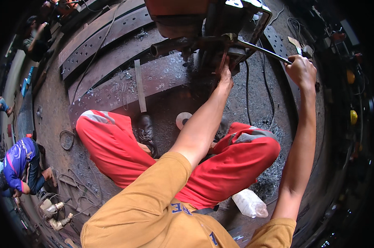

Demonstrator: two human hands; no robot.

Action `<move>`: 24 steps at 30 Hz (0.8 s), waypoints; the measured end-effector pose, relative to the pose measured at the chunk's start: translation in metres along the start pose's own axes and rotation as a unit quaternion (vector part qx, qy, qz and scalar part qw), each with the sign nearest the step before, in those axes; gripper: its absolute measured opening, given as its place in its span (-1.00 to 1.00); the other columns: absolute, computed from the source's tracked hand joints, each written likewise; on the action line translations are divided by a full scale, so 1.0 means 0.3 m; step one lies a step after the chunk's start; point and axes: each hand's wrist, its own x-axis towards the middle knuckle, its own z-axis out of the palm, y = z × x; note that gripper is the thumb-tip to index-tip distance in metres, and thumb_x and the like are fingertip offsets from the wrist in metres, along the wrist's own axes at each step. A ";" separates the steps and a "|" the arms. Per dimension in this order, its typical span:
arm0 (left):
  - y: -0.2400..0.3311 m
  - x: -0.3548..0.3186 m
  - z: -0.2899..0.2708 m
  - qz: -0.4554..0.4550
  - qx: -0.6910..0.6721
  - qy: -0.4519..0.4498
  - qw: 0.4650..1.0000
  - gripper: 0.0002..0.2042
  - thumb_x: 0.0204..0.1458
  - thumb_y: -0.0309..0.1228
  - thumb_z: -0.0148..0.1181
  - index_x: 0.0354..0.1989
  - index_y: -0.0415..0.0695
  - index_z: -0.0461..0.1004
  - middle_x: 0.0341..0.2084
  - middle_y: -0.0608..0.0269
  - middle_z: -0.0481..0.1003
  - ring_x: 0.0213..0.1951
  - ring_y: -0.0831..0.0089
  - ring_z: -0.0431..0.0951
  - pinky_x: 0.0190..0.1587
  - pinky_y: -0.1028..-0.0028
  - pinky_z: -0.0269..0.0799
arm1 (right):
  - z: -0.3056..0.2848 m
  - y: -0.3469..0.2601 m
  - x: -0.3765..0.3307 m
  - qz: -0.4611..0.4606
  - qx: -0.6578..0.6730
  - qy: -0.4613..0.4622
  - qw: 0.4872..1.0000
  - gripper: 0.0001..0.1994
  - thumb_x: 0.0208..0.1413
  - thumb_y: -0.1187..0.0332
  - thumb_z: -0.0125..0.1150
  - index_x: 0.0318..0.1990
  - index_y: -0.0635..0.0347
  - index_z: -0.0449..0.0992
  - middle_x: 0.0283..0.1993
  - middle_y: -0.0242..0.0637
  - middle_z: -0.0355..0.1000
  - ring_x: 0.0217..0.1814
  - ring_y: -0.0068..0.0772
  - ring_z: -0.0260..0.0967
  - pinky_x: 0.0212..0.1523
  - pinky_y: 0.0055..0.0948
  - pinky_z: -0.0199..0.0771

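A dark machine that looks like a portable drill, with an orange-red housing (176,20), stands at the top middle over steel plates. My right hand (301,72) is closed round the end of its straight metal lever (259,48), which slants down to the right. My left hand (225,75) reaches up under the machine's body, beside the lever's hub (230,38). Its fingers are closed near a thin reddish-brown piece (224,56), and the machine partly hides them. Curly metal shavings (174,74) lie on the plate below.
Drilled steel plates (108,43) and a flat metal bar (140,84) lie ahead. A round disc (183,120) is between my feet; a whitish plastic bottle (249,202) lies by my right leg. Black cables (266,89) run at right. Another person (22,161) bends at left.
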 end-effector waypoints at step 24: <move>0.989 0.061 -1.211 -0.131 0.617 0.147 0.762 -0.40 0.14 -0.01 0.24 0.13 -0.28 0.30 -0.11 -0.07 0.54 -0.06 0.22 0.63 -0.13 0.26 0.58 | 0.023 -0.018 -0.006 -0.004 0.007 0.064 0.998 -0.73 0.06 0.13 0.21 -0.13 -0.09 0.69 -0.18 -0.17 0.62 -0.13 -0.06 0.60 -0.02 -0.16 0.57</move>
